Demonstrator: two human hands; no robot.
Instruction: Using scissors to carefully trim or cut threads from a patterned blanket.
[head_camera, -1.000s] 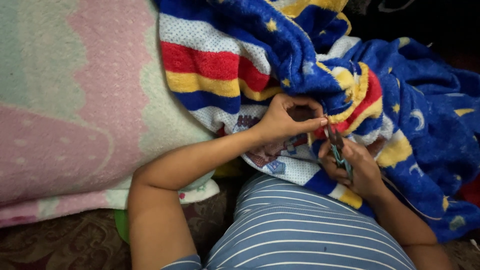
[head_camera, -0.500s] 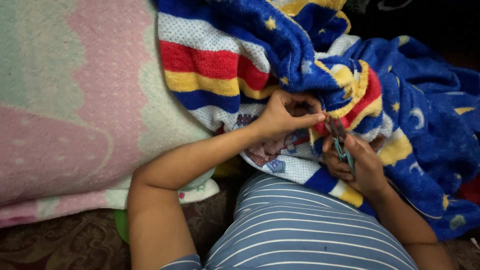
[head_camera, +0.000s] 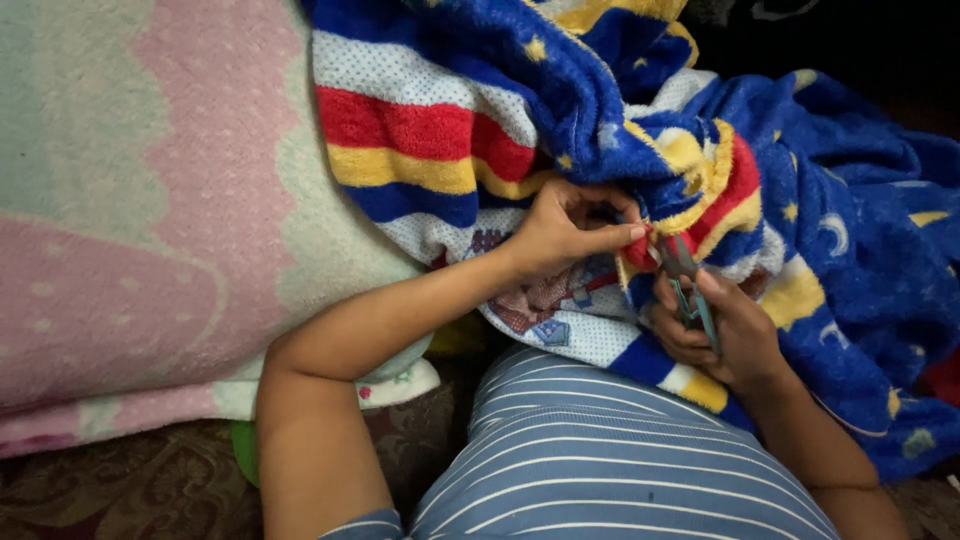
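Observation:
A fleecy blanket (head_camera: 820, 230), blue with stars and moons and red, yellow and white stripes, lies bunched over my lap. My left hand (head_camera: 565, 230) pinches a fold of its striped edge between thumb and fingers. My right hand (head_camera: 720, 330) grips a small grey-green cutting tool (head_camera: 688, 285), its tip pointing up at the pinched red and yellow fold (head_camera: 640, 250). The two hands sit close together, almost touching at the fold.
A pink, pale green and white blanket (head_camera: 150, 200) covers the left side. My blue and white striped shirt (head_camera: 590, 460) fills the lower middle. A patterned brown carpet (head_camera: 130, 490) shows at the bottom left, with a small green object (head_camera: 243, 450) by my left elbow.
My right hand has lifted the tool slightly toward the fold. My left hand keeps its pinch on the blanket edge, fingers shifted a little.

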